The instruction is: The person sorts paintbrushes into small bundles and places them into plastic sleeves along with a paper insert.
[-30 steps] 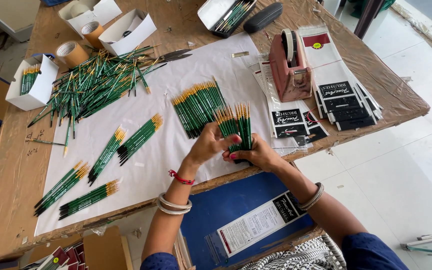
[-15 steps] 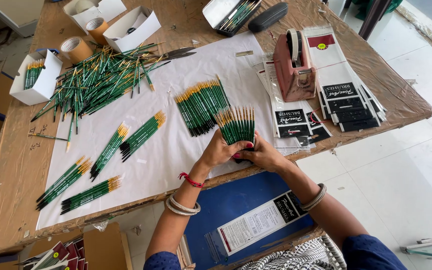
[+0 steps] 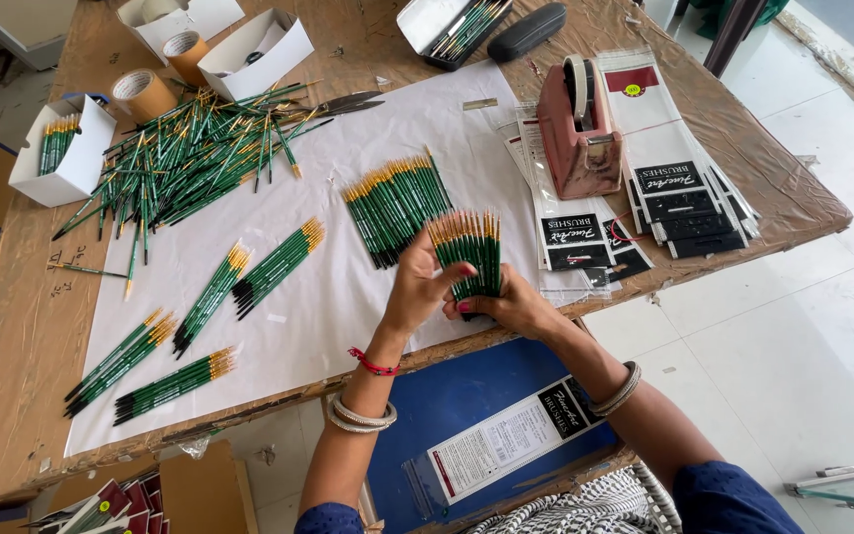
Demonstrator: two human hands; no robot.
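Both my hands hold one fanned bundle of green-handled paintbrushes (image 3: 469, 252) upright over the white paper sheet (image 3: 348, 198). My right hand (image 3: 511, 305) grips the bundle's lower end. My left hand (image 3: 425, 285) presses against its left side with the fingers on the handles. Just beyond lies a flat row of the same brushes (image 3: 395, 203). A large loose heap of brushes (image 3: 190, 158) covers the sheet's far left, and several small sorted bundles (image 3: 274, 265) lie on its near left.
A pink tape dispenser (image 3: 577, 129) stands right of the sheet, with clear printed packaging sleeves (image 3: 674, 188) beside it. White boxes (image 3: 63, 150), tape rolls (image 3: 142, 95), scissors (image 3: 348, 101), a tin of brushes (image 3: 452, 25) and a black case (image 3: 526, 32) sit at the back. A blue board with one sleeve (image 3: 506, 440) rests on my lap.
The brush bundle has been squared up and lifted slightly in both hands; my left hand moved from its top to its left side. The view shifted a little.
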